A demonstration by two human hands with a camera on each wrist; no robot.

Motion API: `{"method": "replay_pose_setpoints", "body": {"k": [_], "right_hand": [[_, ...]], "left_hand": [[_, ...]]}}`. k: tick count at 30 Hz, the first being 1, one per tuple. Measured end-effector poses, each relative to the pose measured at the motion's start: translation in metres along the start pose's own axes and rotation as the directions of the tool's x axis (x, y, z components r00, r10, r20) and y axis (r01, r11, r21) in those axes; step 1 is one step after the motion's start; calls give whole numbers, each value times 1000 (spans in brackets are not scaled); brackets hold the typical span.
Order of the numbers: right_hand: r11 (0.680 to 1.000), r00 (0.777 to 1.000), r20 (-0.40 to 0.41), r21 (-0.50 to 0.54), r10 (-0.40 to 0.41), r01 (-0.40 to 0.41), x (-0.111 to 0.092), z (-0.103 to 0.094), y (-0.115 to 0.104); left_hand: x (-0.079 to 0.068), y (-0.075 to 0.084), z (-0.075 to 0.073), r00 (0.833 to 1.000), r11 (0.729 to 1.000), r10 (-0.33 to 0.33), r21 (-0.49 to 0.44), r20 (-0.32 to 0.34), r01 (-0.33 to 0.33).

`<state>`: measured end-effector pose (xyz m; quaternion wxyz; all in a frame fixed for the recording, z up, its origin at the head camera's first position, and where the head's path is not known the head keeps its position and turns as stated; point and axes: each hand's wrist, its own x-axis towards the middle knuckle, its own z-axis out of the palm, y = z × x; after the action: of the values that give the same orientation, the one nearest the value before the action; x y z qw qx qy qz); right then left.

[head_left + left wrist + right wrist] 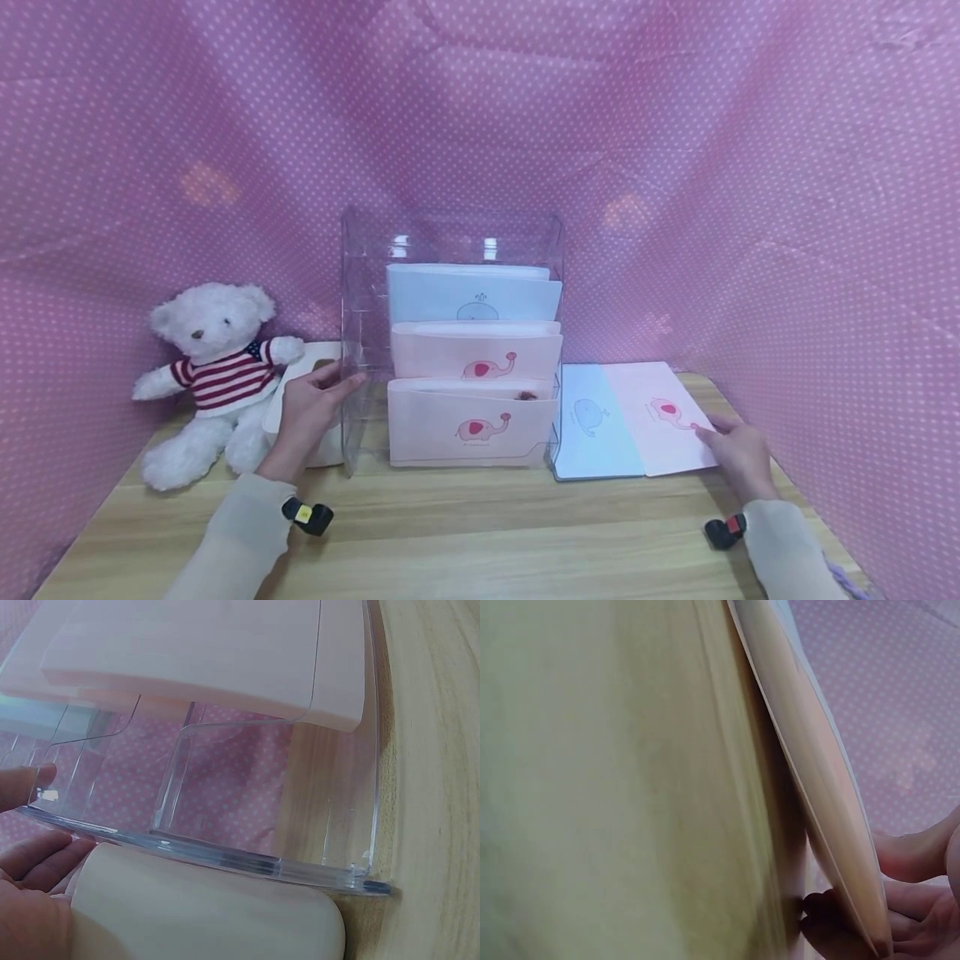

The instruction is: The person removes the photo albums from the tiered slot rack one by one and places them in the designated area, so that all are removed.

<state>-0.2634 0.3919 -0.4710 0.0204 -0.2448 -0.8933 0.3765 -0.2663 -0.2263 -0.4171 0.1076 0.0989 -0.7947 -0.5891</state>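
A clear plastic file rack [350, 333] stands mid-table, with light blue and pink folders [427, 425] in its tiers. My left hand [311, 408] grips the rack's left side wall; in the left wrist view the thumb [46, 776] lies inside the wall and the other fingers outside. To the rack's right lies a folder [626, 387], half light blue with a whale, half pink with an elephant. My right hand [742, 458] pinches the pink half's right edge. In the right wrist view the folder [817, 750] gapes slightly along its edge, with fingertips underneath.
A white teddy bear [217, 367] in a striped shirt sits at the left. Between it and the rack stands a cream-coloured rounded container [324, 450], close beside my left hand. Pink dotted cloth [480, 108] surrounds the wooden table [480, 533] at the back and sides.
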Motion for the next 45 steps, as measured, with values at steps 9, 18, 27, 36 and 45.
{"method": "replay_pose_setpoints", "body": {"k": [9, 18, 27, 36, 45], "right_hand": [[998, 999, 40, -67, -12, 15, 2, 1, -3], [986, 989, 130, -143, -65, 83, 0, -4, -8], [976, 979, -73, 94, -190, 197, -7, -6, -27], [745, 945, -82, 595, -317, 302, -21, -21, -72], [597, 886, -119, 698, -449, 396, -38, -20, -114]], "left_hand": [[-1, 1, -1, 1000, 1000, 2, 0, -7, -2], [-2, -1, -1, 1000, 1000, 12, 0, -18, -12], [-1, -2, 0, 1000, 1000, 9, -3, -8, -9], [-1, 0, 0, 1000, 1000, 19, 6, -13, -19], [1, 1, 1, 1000, 1000, 3, -13, -11, -3]]}}
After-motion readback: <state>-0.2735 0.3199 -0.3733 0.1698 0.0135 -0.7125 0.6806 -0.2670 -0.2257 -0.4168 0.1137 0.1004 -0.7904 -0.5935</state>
